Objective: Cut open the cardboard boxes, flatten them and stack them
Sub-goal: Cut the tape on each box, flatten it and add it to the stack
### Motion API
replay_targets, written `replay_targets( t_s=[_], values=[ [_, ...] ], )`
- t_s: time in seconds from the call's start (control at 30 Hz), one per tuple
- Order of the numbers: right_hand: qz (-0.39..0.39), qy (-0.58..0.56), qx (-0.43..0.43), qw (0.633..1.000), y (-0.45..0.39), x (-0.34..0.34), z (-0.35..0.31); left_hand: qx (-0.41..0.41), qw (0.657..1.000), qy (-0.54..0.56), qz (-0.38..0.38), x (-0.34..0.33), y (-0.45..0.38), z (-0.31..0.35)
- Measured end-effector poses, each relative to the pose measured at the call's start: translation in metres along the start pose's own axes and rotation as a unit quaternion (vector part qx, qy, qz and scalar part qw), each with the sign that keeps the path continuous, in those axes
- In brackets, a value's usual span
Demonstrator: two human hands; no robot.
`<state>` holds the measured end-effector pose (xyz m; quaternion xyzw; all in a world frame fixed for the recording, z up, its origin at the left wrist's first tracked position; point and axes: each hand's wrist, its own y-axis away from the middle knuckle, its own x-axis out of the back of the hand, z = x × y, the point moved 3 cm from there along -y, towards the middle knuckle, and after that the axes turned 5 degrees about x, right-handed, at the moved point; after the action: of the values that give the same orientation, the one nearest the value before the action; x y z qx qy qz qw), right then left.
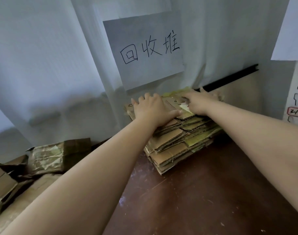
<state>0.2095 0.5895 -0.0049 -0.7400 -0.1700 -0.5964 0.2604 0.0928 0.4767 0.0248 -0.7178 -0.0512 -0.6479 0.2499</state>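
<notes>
Brown tabletop (204, 192), white wall behind. Flattened stack (177, 143) pressed under left hand (149, 107) and right hand (198, 103), fingers spread flat, clasping nothing. Uneven edges below the palms: likely to slide or splay if pushed off-centre. Uncut boxes (48, 158) left of the pressing hands.

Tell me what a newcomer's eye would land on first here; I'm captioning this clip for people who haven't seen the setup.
First the white paper sign with handwritten black characters, hung on the pale sheeting at top centre. Just below it, the left hand and right hand press flat on a stack of flattened cardboard on the brown table. At lower left lies a jumble of taped boxes not yet flattened.
</notes>
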Motion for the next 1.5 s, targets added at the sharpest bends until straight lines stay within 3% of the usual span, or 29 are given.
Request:
replay_targets(
  t_s=[0.2,0.5,0.7,0.87,0.97,1.07,1.2,1.27,1.5],
  values=[
    [0.017,-0.026,-0.004,0.999,0.005,-0.017,0.008,-0.017,0.993,0.052,-0.106,-0.052,0.011,-0.002],
    [0.090,-0.035,0.006,0.995,0.007,-0.028,0.009,-0.013,0.997,0.048,-0.061,-0.066,0.016,-0.003],
    [0.214,-0.019,0.014,0.976,0.021,-0.028,0.013,-0.013,0.997,0.041,-0.063,-0.065,0.015,-0.003],
    [0.135,-0.066,0.022,0.988,0.025,-0.020,0.008,0.012,0.994,0.097,-0.039,-0.059,0.016,-0.006],
    [0.080,-0.114,0.002,0.990,0.031,-0.014,0.013,-0.005,1.000,0.020,0.013,-0.045,0.019,-0.003],
    [0.117,-0.104,0.029,0.987,0.045,-0.005,0.006,-0.028,0.997,-0.036,0.065,-0.027,0.021,0.004],
    [0.180,-0.089,0.020,0.979,0.067,0.004,0.002,-0.030,0.997,0.061,-0.046,-0.018,0.019,-0.005],
    [0.191,-0.077,0.025,0.978,0.076,0.014,-0.002,-0.046,0.995,0.069,-0.060,-0.009,0.021,-0.011],
    [0.219,-0.054,0.020,0.974,0.107,0.051,-0.014,-0.072,0.994,0.069,0.035,0.029,0.057,-0.025]
  ],
)
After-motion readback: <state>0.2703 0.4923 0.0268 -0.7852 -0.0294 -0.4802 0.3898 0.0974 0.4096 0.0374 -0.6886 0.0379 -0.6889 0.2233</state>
